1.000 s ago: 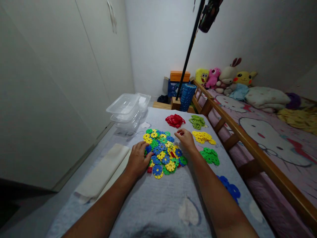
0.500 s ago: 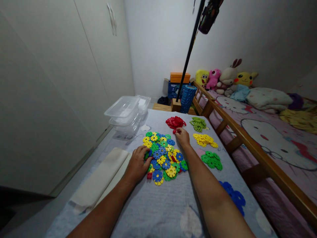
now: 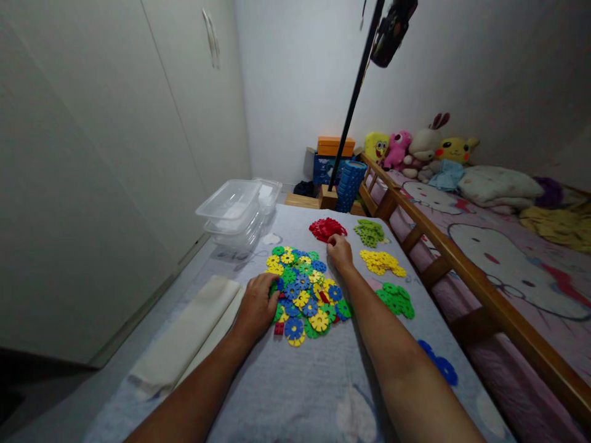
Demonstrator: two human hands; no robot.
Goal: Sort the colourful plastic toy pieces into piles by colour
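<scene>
A mixed heap of blue, yellow and green notched plastic discs [image 3: 302, 289] covers the middle of the table. My left hand [image 3: 258, 303] rests against its left edge, thumb and fingers apart, touching the discs. Beside that hand lies a small red toy brick [image 3: 279, 329], and another red piece [image 3: 324, 297] sits on the heap. My right hand [image 3: 340, 252] is at the near edge of a pile of red pieces [image 3: 327, 229], its fingers curled together and pointing down. No piece shows at those fingertips; their undersides are hidden.
Down the right side are piles of light green [image 3: 369, 232], yellow [image 3: 382, 262], green [image 3: 396, 300] and blue [image 3: 438, 363] pieces. Clear plastic boxes [image 3: 231, 212] and a folded cream cloth [image 3: 189, 332] are at left. A wooden bed rail [image 3: 443, 286] borders the table.
The red piece seen under my right fingertips earlier no longer shows there. My right hand has moved slightly at the red pile's edge. My left hand has drawn back slightly to the left.
</scene>
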